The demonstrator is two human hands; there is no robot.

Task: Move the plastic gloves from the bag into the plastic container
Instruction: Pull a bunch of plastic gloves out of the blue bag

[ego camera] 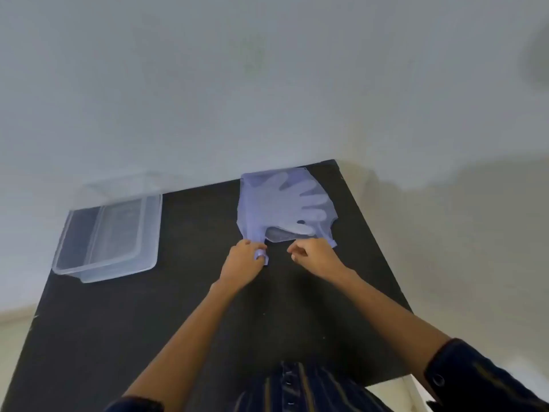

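Head view: your left hand [244,258] pinches the bag's [252,203] left handle strip; your right hand [312,254] is curled at the right handle, its grip on it unclear. The gloves [297,203] lie inside the bag at the surface's [178,307] far right, fingers pointing right. The bag mouth faces you, right hand nearer. The container [107,236] sits well apart, left.
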